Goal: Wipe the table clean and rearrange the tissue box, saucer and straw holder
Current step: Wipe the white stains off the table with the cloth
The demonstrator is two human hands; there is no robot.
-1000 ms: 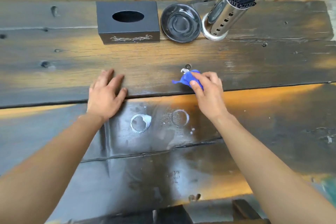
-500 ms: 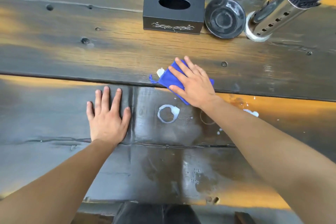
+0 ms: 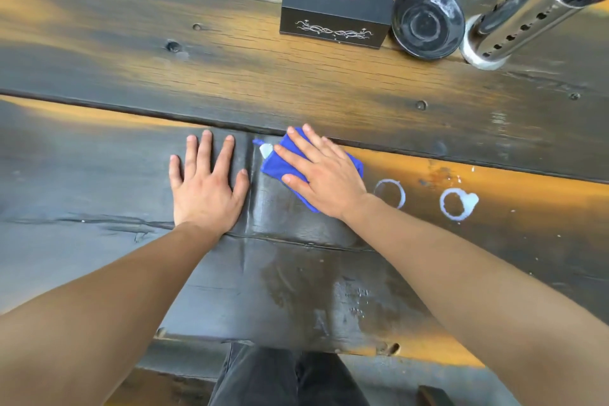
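My right hand (image 3: pixel 324 175) presses flat on a blue cloth (image 3: pixel 275 166) on the dark wooden table (image 3: pixel 230 76), fingers spread over it. My left hand (image 3: pixel 206 184) lies flat and empty on the table just left of the cloth. At the far edge stand a black tissue box (image 3: pixel 336 5), a black saucer (image 3: pixel 426 23) to its right, and a perforated steel straw holder (image 3: pixel 514 23) with black straws. Two white ring stains (image 3: pixel 390 193) (image 3: pixel 458 203) sit on the table to the right of my right hand.
A wet sheen (image 3: pixel 329 290) covers the near plank between my arms. A plank seam (image 3: pixel 131 105) runs across the table just beyond my fingers. My dark trousers (image 3: pixel 286 376) show below the table's near edge.
My right hand has slid the cloth toward me across the plank seam, and the white ring stains now lie to its right. My left hand stays flat, now close beside the cloth.
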